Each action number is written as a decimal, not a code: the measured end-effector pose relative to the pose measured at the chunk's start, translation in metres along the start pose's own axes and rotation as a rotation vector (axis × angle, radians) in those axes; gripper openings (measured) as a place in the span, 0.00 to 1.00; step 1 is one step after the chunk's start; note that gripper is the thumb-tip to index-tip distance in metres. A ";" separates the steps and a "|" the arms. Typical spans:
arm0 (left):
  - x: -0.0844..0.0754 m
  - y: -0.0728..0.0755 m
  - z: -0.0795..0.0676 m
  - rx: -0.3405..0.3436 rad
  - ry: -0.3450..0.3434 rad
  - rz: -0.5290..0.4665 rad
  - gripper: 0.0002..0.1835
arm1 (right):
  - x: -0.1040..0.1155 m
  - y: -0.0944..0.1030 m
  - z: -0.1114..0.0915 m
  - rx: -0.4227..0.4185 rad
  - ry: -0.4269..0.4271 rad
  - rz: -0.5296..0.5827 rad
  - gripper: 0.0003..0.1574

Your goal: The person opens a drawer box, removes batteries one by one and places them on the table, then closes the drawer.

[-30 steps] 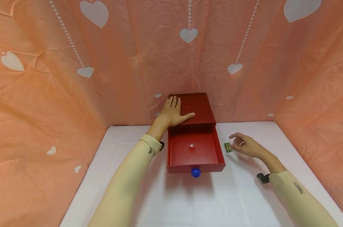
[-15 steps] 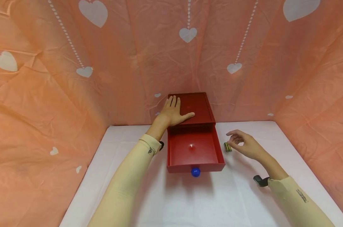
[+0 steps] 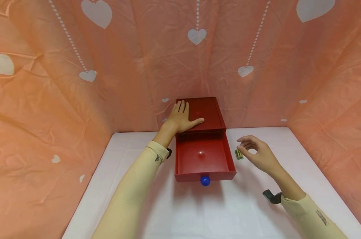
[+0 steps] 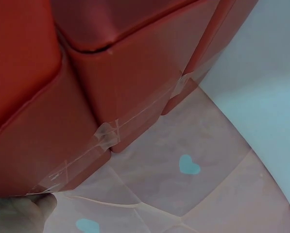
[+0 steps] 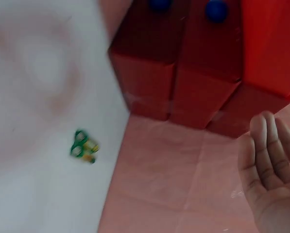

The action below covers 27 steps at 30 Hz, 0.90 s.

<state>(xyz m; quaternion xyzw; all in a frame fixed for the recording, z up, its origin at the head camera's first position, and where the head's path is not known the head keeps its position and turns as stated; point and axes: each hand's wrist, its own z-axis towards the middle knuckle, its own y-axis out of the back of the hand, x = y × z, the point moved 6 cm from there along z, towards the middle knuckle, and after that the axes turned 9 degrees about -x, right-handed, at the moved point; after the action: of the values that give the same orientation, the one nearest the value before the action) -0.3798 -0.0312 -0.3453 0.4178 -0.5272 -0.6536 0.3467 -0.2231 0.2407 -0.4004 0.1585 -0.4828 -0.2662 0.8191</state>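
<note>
With fingers spread, my left hand (image 3: 180, 118) rests on top of a red drawer cabinet (image 3: 207, 113). The cabinet's top drawer (image 3: 201, 161) is pulled out, and a blue knob (image 3: 205, 181) sits on its front. Two green-and-yellow batteries (image 3: 239, 154) lie side by side on the white tabletop, just right of that drawer. Close above and to the right of them is my right hand (image 3: 258, 154), fingers loosely bent and thumb apart, holding nothing. The right wrist view has the same batteries (image 5: 84, 146) on the table and the hand's fingers (image 5: 268, 160) with nothing between them.
Below the pulled-out drawer, two closed drawers with blue knobs (image 5: 216, 10) show in the right wrist view. Clear tape (image 4: 106, 136) runs along the cabinet's side. An orange cloth (image 3: 156, 59) with white hearts hangs behind and at both sides of the white table (image 3: 132, 152).
My right hand has shifted a little left and up in the head view, its fingers now above the batteries. The left hand, the cabinet and the batteries stay put.
</note>
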 end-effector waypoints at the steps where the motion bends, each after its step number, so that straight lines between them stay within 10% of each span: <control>1: 0.000 0.000 0.000 0.000 0.001 0.000 0.60 | 0.004 0.001 -0.001 -0.013 0.005 0.009 0.16; 27: 0.001 -0.001 0.001 0.008 0.012 -0.013 0.61 | 0.093 0.001 -0.034 -0.068 0.141 0.129 0.21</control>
<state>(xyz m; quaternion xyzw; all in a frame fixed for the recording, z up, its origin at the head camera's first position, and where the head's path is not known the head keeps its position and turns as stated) -0.3807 -0.0319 -0.3464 0.4266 -0.5251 -0.6512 0.3439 -0.1571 0.1872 -0.3506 0.1175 -0.4240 -0.2174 0.8713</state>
